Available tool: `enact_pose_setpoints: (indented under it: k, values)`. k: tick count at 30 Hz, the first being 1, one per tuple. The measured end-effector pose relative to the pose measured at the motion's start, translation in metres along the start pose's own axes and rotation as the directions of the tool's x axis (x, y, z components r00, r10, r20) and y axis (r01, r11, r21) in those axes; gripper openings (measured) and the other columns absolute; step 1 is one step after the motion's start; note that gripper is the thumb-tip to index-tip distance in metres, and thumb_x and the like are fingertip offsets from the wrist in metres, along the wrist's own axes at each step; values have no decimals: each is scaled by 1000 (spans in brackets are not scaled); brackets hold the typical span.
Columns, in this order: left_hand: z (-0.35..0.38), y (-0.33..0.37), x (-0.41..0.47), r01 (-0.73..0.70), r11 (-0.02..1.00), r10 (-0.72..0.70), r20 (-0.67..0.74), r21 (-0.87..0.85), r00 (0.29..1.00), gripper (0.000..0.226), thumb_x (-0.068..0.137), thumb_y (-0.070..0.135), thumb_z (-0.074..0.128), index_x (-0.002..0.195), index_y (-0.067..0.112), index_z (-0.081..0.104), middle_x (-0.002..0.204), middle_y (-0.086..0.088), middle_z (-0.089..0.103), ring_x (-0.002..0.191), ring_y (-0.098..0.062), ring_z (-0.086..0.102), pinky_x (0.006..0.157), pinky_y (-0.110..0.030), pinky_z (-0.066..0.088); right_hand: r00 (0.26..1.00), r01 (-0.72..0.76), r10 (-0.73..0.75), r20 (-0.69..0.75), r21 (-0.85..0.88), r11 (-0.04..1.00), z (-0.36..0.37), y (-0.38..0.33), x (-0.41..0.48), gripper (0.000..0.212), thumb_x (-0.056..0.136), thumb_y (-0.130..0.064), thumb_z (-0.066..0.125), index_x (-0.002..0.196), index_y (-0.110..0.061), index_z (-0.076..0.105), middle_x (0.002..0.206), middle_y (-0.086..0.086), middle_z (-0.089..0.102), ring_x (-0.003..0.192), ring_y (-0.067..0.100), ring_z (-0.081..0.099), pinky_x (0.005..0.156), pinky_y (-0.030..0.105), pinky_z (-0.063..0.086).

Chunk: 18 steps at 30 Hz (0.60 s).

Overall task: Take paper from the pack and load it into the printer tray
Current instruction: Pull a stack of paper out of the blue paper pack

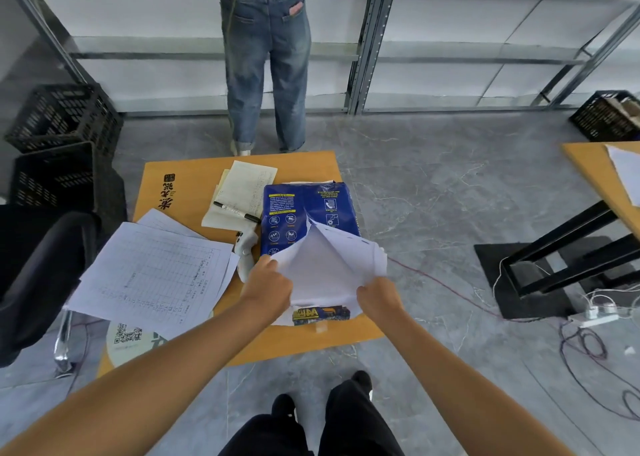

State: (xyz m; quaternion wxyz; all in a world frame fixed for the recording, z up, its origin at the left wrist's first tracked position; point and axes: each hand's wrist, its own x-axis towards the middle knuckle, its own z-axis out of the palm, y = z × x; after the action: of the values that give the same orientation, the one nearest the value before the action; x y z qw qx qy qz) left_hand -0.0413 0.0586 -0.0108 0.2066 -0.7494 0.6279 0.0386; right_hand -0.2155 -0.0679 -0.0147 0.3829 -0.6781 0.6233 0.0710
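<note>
A blue pack of paper (304,209) lies on a low wooden table (187,185), its wrapper torn open at the near end. White wrapper flaps (332,261) are spread apart over the opening. My left hand (268,287) grips the left flap. My right hand (379,298) grips the right flap. A blue and yellow end of the pack (320,315) shows between my wrists. No printer or tray is in view.
Gridded sheets (152,275), a notepad with a black marker (239,211) and a white handheld device (246,247) lie left of the pack. A person in jeans (266,60) stands beyond the table. Black crates (65,119) and a chair (41,275) are left; another table (602,175) and cables are right.
</note>
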Motion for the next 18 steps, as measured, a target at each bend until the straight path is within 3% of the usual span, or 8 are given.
enact_pose_setpoints:
  k: [1, 3, 6, 8, 11, 13, 15, 18]
  values:
    - [6, -3, -6, 20, 1000, -20, 1, 12, 1000, 31, 95, 31, 46, 92, 15, 72, 94, -4, 73, 100, -26, 53, 97, -40, 33, 1000, -19, 18, 7, 63, 998, -1, -1, -1, 11, 82, -7, 44, 73, -6, 50, 73, 7, 50, 59, 22, 46, 51, 26, 36]
    - [17, -7, -15, 67, 998, -67, -18, 5, 998, 29, 93, 35, 51, 97, 14, 71, 95, -4, 72, 102, -26, 54, 108, -46, 29, 998, -67, 67, 5, 210, 975, -1, 0, 0, 27, 87, -8, 43, 61, -14, 40, 64, 2, 42, 58, 20, 41, 50, 26, 33]
    - [37, -7, -19, 139, 986, -144, -51, -91, 988, 28, 88, 38, 56, 99, 15, 67, 94, -1, 71, 103, -27, 59, 118, -51, 18, 985, -136, 168, -30, 460, 878, 5, 5, 1, 25, 88, -11, 42, 64, -16, 42, 64, 3, 45, 59, 20, 40, 48, 28, 31]
    - [48, -6, -20, 185, 970, -193, -37, -155, 981, 25, 87, 36, 57, 101, 16, 64, 96, -1, 70, 101, -26, 61, 113, -44, 29, 976, -129, 203, -79, 542, 830, 12, 8, 0, 26, 88, -13, 43, 62, -15, 42, 63, 4, 46, 54, 18, 37, 47, 27, 26]
    - [57, -6, -20, 240, 942, -256, -37, -235, 966, 15, 79, 29, 70, 88, 18, 67, 83, -1, 71, 85, -24, 65, 86, -36, 46, 966, -79, 203, -159, 566, 820, 15, 9, -4, 23, 92, -15, 45, 71, -8, 52, 69, 6, 53, 58, 20, 43, 47, 28, 29]
    - [59, -7, -21, 245, 930, -268, -48, -276, 962, 12, 79, 29, 70, 84, 18, 67, 81, -1, 70, 82, -23, 66, 78, -35, 48, 956, -51, 203, -210, 564, 825, 12, 9, -5, 25, 90, -6, 42, 80, -7, 65, 80, 8, 66, 65, 24, 55, 51, 30, 43]
    - [61, -7, -22, 236, 916, -273, -74, -324, 959, 15, 85, 31, 62, 89, 18, 66, 88, -1, 69, 89, -23, 65, 82, -35, 47, 949, -50, 223, -223, 593, 804, 11, 13, -1, 36, 85, 1, 37, 75, -10, 70, 85, 11, 73, 73, 29, 68, 65, 39, 57]
    - [61, -7, -23, 246, 889, -302, -91, -385, 949, 18, 88, 32, 58, 91, 16, 66, 90, -2, 70, 91, -23, 65, 83, -35, 49, 949, -123, 307, -76, 805, 581, 11, 18, 7, 26, 87, 3, 43, 86, -1, 68, 91, 18, 74, 81, 30, 72, 80, 40, 60]
